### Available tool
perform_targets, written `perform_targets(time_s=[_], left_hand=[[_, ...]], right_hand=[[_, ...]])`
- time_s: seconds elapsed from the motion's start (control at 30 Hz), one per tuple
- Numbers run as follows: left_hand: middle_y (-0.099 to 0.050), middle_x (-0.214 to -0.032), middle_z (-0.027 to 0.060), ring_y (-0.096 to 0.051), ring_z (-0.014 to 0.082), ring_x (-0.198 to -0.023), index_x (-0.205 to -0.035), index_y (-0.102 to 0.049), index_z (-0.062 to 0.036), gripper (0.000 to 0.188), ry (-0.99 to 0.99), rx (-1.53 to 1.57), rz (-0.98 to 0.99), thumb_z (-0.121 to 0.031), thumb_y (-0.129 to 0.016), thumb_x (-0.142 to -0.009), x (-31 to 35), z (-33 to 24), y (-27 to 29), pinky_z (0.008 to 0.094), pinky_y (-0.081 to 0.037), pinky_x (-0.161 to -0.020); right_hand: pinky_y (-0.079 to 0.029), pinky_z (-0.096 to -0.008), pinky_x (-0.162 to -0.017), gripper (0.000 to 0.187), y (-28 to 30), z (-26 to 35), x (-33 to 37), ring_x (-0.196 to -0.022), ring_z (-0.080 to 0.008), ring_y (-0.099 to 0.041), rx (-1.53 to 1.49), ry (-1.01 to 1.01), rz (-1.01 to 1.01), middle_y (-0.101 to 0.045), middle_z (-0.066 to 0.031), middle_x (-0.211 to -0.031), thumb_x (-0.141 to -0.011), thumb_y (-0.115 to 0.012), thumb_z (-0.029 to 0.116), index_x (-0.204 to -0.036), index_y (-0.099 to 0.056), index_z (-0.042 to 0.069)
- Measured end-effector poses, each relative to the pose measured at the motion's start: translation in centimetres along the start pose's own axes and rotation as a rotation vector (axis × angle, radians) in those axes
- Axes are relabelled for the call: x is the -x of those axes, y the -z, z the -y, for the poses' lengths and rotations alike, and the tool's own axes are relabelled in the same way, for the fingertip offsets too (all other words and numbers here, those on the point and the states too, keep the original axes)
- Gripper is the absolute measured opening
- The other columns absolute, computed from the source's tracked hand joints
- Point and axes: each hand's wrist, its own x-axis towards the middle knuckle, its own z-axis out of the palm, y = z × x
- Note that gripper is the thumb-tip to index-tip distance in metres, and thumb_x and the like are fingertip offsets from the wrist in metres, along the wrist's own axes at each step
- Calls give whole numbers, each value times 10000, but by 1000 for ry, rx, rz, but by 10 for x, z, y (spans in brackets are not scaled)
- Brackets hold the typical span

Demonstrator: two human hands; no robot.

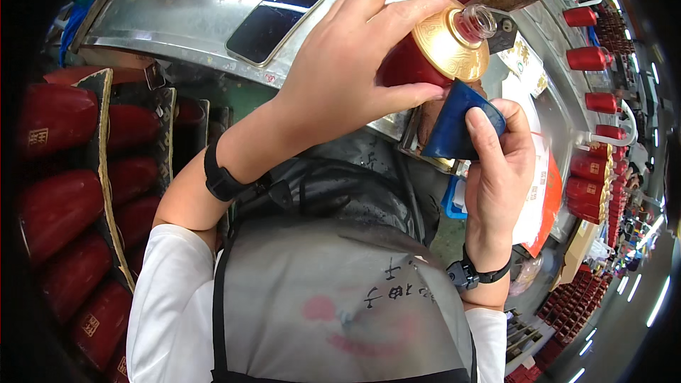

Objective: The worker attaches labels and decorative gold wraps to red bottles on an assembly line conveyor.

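My left hand (347, 64) grips a red bottle with an embossed gold shoulder (450, 46) and an uncapped clear glass neck. The bottle is tilted, its neck pointing up to the right. Thumb and fingers wrap its body, whose lower part is hidden behind the hand. In my right hand (496, 170) a blue, slightly bent flat piece (457, 124), like a flexible scraper, is pinched between thumb and fingers. Its upper edge is close beneath the bottle's gold shoulder; whether they touch I cannot tell.
A smartphone (277, 21) lies on the metal table (177, 18). At left, red bottles (60, 202) lie between cardboard dividers (106, 170). White and orange papers (546, 202) are right of my right hand. Further right, red bottles (587, 59) line a conveyor-like line.
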Motion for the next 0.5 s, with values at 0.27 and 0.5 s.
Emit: perform_targets(time_s=[0.27, 0.5], left_hand=[[-644, -1259, 97, -601, 275, -1172, -1187, -670, -71, 533, -177, 51, 64, -111, -843, -684, -7, -1, 13, 379, -475, -985], [-653, -1248, 96, -617, 279, -1149, -1141, -691, -73, 473, -177, 59, 51, -90, -835, -690, -7, -3, 13, 367, -494, -961]], right_hand=[[-377, -631, -1093, 143, -9, 12, 0, -763, -151, -539, -426, 25, 97, -556, -51, -831, -991, -530, 171, -982, -540, 29], [-309, -621, -1147, 152, -5, 12, -2, -791, -154, -521, -552, 44, 235, -479, -39, -797, -985, -540, 161, -937, -518, 18]])
